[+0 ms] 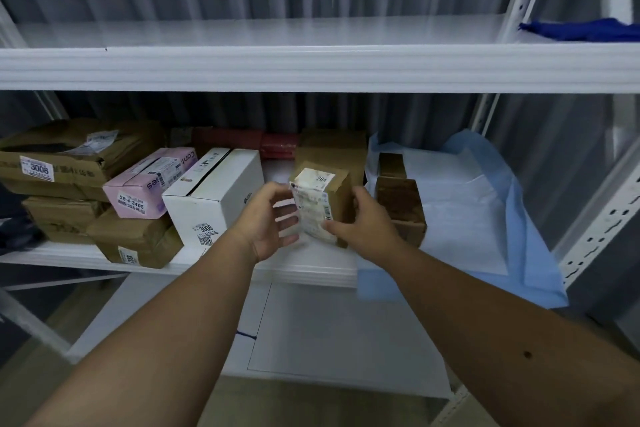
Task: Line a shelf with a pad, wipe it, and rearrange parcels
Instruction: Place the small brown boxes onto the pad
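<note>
A small brown cardboard parcel (337,189) with a white label marked 204 stands at the middle of the middle shelf (304,269). My right hand (369,218) grips its right side, thumb on the label at the front. My left hand (268,222) is at its left side with fingers curled toward it, thumb touching the top corner; a firm hold is not plain. A blue-and-white pad (485,218) lies on the right part of the shelf, its edge hanging over the front. Another brown parcel (401,204) sits on the pad just right of my right hand.
Left of my hands stand a white box (211,194), a pink box (149,184) and several brown parcels (62,163). Red packets (242,140) lie at the back. A blue cloth (585,29) rests on the upper shelf at right. A lower shelf (346,329) shows below.
</note>
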